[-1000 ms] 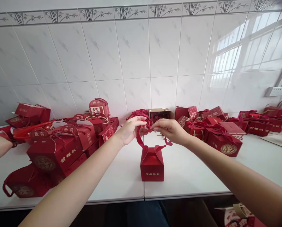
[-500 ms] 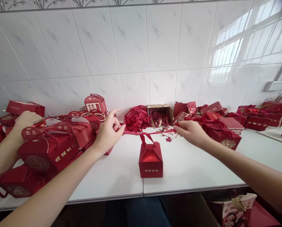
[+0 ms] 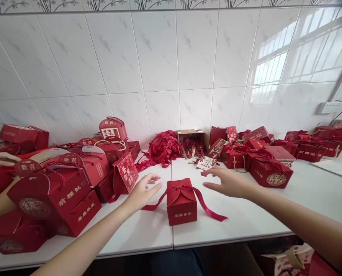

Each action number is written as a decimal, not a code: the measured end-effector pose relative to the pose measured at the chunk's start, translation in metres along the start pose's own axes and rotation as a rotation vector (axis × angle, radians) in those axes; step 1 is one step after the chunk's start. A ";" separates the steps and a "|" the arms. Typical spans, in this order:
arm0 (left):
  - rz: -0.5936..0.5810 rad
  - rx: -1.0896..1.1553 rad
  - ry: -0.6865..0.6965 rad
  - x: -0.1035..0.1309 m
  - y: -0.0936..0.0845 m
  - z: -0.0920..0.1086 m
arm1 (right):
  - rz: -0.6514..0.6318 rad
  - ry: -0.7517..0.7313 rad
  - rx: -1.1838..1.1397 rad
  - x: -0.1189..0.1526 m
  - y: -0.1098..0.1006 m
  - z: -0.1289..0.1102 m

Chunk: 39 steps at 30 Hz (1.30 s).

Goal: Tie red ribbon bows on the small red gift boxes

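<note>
A small red box (image 3: 181,209) with gold characters stands upright near the table's front edge. Across its top a red ribbon (image 3: 205,207) is knotted, its two tails spread on the table to either side. To the box's left is my left hand (image 3: 144,191), open with its fingers apart, just above the left tail. My right hand (image 3: 226,182) hovers to the right, behind the right tail, also open and holding nothing. Beyond the box lies a printed card (image 3: 207,163), near my right fingertips.
A heap of red ribbons (image 3: 165,147) and an open carton (image 3: 192,131) of small tags sit by the wall. Red gift boxes (image 3: 70,191) pile up on the left; more boxes (image 3: 271,168) stand right. Another person's hand (image 3: 2,158) reaches in at far left.
Both my hands have let go of the ribbon and come nearer. The ribbon, earlier stretched between them, now lies knotted on the box top. The view has shifted slightly.
</note>
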<state>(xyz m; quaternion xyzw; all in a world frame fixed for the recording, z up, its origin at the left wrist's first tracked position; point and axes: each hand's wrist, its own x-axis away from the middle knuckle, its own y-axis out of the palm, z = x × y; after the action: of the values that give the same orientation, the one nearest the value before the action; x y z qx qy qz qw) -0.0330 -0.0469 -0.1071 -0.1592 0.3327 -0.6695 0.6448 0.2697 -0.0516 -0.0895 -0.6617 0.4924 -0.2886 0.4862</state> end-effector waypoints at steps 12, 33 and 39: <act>-0.104 0.302 -0.086 0.010 0.035 0.032 | -0.071 -0.371 -0.114 -0.034 0.021 -0.042; -0.130 0.525 -0.353 -0.003 0.030 0.000 | 0.048 0.070 -0.921 -0.016 0.051 0.004; -0.328 0.355 -0.407 -0.016 0.001 -0.016 | 0.086 -0.115 -0.708 0.000 0.033 0.021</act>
<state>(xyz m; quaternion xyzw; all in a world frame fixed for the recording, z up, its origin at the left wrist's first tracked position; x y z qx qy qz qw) -0.0401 -0.0272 -0.1158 -0.2265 0.0448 -0.7664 0.5994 0.2757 -0.0452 -0.1280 -0.7828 0.5612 -0.0420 0.2656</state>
